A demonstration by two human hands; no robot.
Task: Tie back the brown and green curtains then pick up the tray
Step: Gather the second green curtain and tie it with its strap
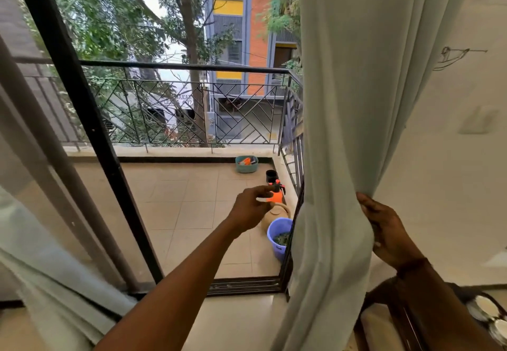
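Left hand (249, 209) hovers loosely curled, empty; right hand (388, 231) fingers (366, 204) grip the gathered pale-green curtain (343, 104) (soft folds).

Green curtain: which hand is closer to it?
Right. The right hand holds the green curtain, gripping its gathered folds from the right side. The left hand is stretched out to the curtain's left, apart from it and not touching.

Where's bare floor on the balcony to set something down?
Free: beige tiled floor from the black door frame across to mid-balcony, back to the concrete kerb. Crowded: right side by the pale green curtain, where teal basket, black pot, orange spray bottle, beige watering can and lilac bucket line the metal railing.
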